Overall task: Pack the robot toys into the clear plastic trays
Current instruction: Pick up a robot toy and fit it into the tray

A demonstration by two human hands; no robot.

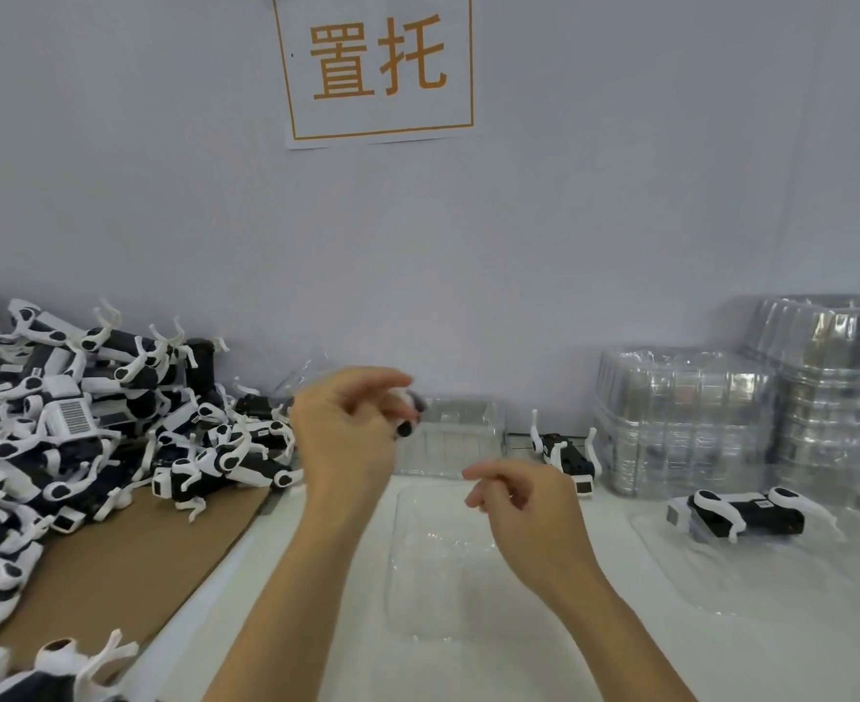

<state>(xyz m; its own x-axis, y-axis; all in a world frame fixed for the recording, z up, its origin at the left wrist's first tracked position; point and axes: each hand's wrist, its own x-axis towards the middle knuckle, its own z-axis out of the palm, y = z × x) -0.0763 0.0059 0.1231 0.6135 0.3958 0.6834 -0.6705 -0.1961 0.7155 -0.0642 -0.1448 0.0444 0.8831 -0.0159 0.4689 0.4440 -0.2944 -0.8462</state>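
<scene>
As the left hand point(352, 433) pinches a small toy part point(407, 428) above the clear tray point(448, 554), the loosely curled, empty right hand point(524, 504) should steady that tray.

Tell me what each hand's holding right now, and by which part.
The left hand pinches a small black-and-white piece; which part is too blurred to tell. The right hand holds nothing.

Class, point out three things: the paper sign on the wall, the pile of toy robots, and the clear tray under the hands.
White paper sign with orange characters point(378, 63), head view, its centre.
Pile of black-and-white robot toys point(78, 423), head view, pile's middle.
Clear plastic tray point(443, 575), head view, bare floor.
</scene>
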